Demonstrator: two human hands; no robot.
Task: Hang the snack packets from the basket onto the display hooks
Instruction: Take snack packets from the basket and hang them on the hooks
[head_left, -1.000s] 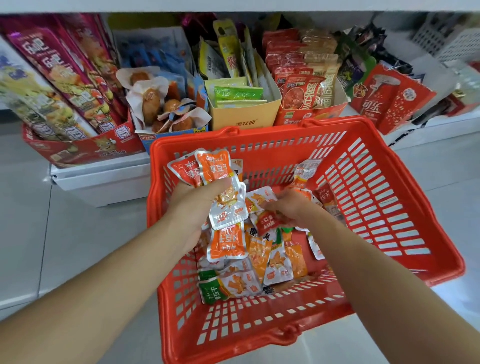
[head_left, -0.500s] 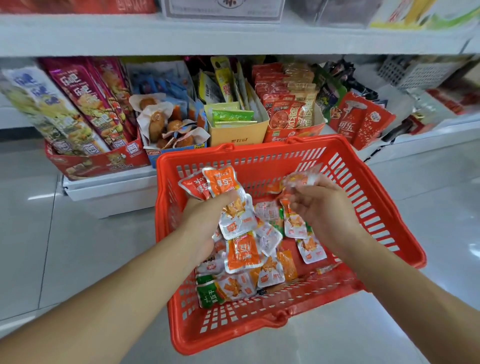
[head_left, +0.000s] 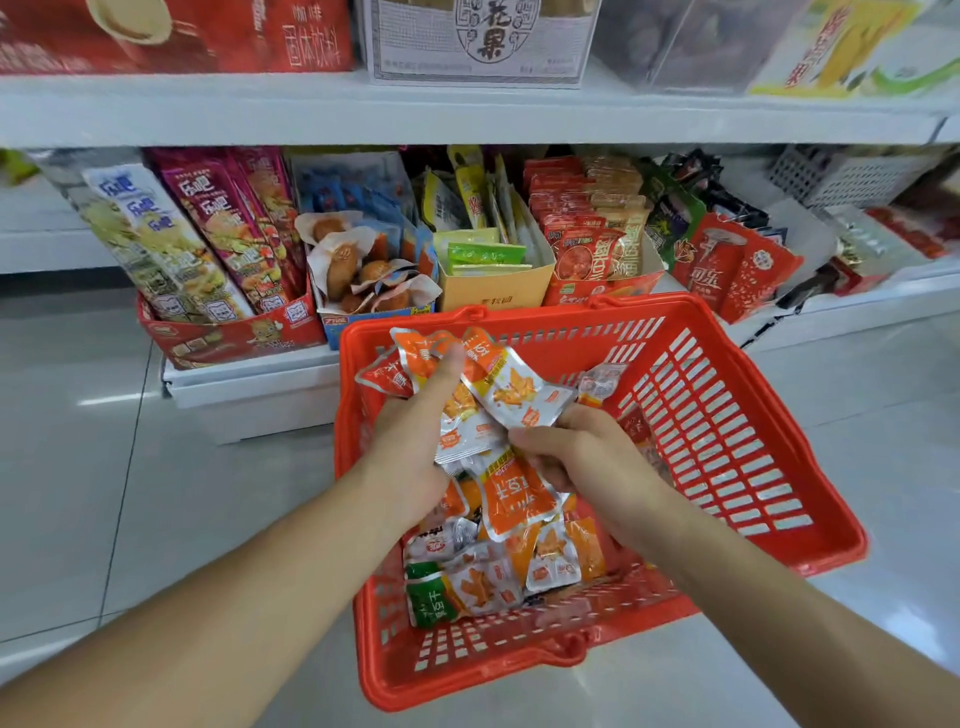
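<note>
A red plastic basket stands on the floor below me with several small orange, silver and green snack packets loose in its bottom. My left hand grips a bunch of orange and silver packets above the basket, thumb pressed up across them. My right hand pinches one packet of that bunch at its lower corner. Below both hands an orange packet hangs from the bunch. No display hooks are in view.
Behind the basket a low white shelf carries open cartons of snacks, among them a yellow box and a red carton. An upper shelf holds boxes. Grey tiled floor lies left and right.
My right hand has come up out of the basket with a packet and joined it to the bunch in my left hand. The view has tilted up, showing the upper shelf.
</note>
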